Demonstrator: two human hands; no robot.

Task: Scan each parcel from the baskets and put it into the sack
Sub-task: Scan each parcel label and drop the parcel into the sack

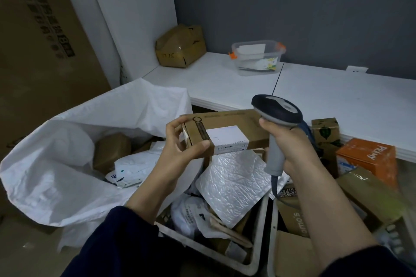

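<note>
Left hand (180, 141) was raised in front of the chest, palm turned toward the body. It gripped the left end of a brown cardboard parcel (234, 123), with the thumb pressed on the near face and the fingers curled round the end. The forearm rose from a dark sleeve (117, 243) at the lower edge of the view.

The parcel was held level in the air, above the left basket (258, 249) and just right of the sack's mouth. A white label (227, 139) faced the camera.

Right hand (286, 144) was closed round the grey handle of a barcode scanner (276, 110), wrist cocked. The dark scanner head sat at the parcel's upper right corner, angled toward it. The scanner's cord hung down past the wrist.

White woven sack (56, 164) stood open at the left, with brown and white parcels lying inside. The left basket held a silver bubble mailer (231, 186) and white poly bags. The right basket (270, 243) held cardboard boxes, and an orange box (369, 157) sat at its far side.

A white table (337, 101) ran behind the baskets. On it stood a clear plastic tub (256, 56) with orange clips, and a dented carton (180, 47) sat in the corner. A tall printed carton (45, 29) leaned at the far left
</note>
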